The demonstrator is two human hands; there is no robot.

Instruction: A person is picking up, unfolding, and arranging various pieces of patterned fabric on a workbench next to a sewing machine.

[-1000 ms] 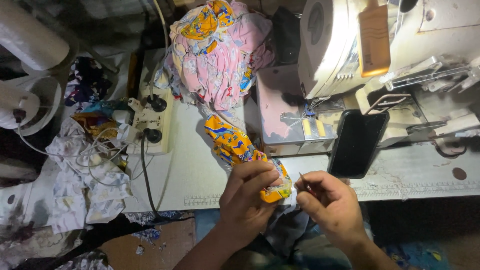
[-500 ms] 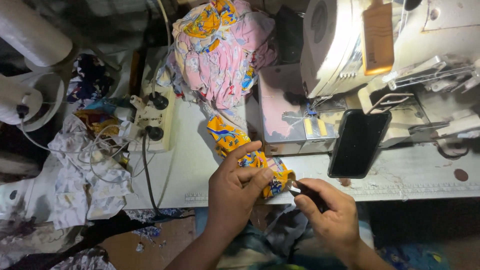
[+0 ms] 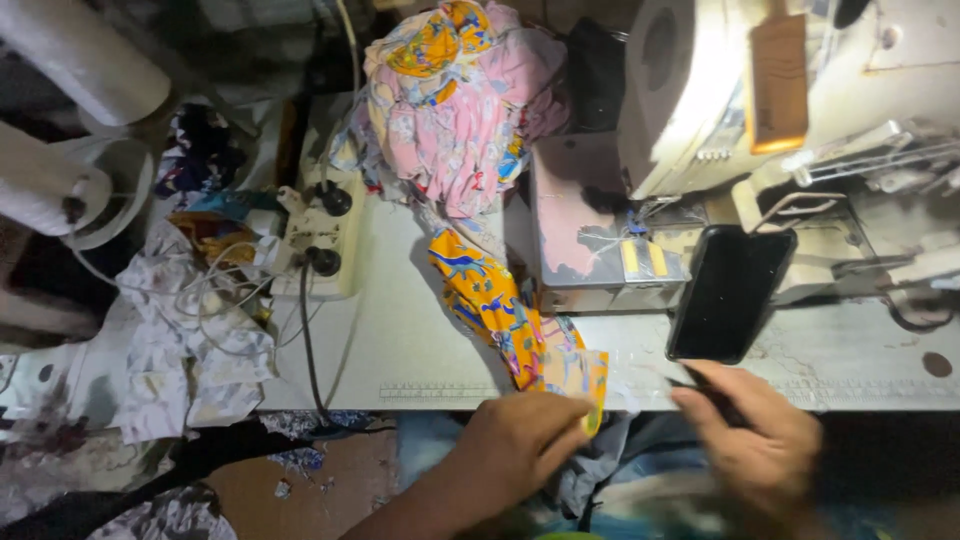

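Both hands have dropped toward the counter (image 3: 420, 350) edge; left hand (image 3: 515, 440) stays clamped on the orange fabric (image 3: 500, 310), right hand (image 3: 765, 435) closed around a dark tool (image 3: 700, 385).

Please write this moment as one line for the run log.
left hand: holds orange printed fabric | right hand: grip on thin dark tool | phone beside sewing machine

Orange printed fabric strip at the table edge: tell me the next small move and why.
Probably bring the right hand, which holds a small dark tool I cannot identify, over to the orange printed fabric strip. The left hand pinches the strip's end at the table edge, and the two hands are apart.
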